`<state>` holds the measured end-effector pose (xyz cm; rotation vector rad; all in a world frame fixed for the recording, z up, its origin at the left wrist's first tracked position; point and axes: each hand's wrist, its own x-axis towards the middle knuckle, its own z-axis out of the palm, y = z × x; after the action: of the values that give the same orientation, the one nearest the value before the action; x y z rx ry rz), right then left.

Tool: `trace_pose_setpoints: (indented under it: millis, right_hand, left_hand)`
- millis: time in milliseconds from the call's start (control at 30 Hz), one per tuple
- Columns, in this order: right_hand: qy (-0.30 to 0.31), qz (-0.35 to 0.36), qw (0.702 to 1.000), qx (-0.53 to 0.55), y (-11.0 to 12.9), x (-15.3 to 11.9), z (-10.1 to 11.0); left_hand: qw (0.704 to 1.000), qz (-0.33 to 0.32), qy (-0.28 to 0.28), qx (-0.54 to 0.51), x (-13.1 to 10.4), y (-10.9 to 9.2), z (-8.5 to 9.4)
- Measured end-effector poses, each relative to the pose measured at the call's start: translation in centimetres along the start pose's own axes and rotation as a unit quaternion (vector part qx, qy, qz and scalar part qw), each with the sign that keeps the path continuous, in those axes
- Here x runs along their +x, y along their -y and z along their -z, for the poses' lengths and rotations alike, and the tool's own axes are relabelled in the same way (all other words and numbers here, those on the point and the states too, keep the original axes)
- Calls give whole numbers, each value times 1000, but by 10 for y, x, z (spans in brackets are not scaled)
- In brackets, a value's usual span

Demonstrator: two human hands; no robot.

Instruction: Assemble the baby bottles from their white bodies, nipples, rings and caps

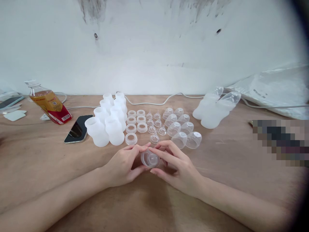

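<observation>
A stained white wall (149, 58) is rising at twelve o'clock, showing dark spots (219, 31) at eleven and one; a brown wooden tabletop (41, 161) is stretching toward six.

This looks like a workshop: the wooden table (48, 154) carries neat rows of matching milky bottles (117, 132), rings (142, 130), teats (161, 130) and clear caps (194, 140); a drink (51, 106) and a phone (77, 129) share it, and behind it stands a stained wall (154, 48).
</observation>
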<state>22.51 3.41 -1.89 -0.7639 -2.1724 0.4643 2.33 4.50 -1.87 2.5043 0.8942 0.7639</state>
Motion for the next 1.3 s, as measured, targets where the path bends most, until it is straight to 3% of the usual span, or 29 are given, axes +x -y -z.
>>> trace_pose_setpoints:
  millis: [100,267,400,533,667,867,1067,1300]
  right_hand:
    - [37,-17,999,12,0,-1,1]
    - [44,-116,986,112,1,1,2]
    - [88,-188,944,256,0,9,1]
    - [43,-236,908,343,-1,18,-2]
    - [47,-276,906,319,-3,23,-5]
    - [33,-265,919,289,-3,22,-7]
    - [19,-260,943,207,2,21,-8]
    - [9,-164,986,41,0,18,-14]
  left_hand:
    - [1000,-5,-14,5,0,-1,0]
    - [998,-32,-44,15,-1,-2,0]
    - [996,-59,-62,21,0,0,-2]
    - [996,-37,-80,-17,3,1,-5]
    - [995,10,-80,-56,7,-5,-3]
    - [958,189,-82,-198,15,-16,-4]
    - [943,226,-85,-229,17,-18,-10]
    - [960,213,-73,-166,20,-18,-12]
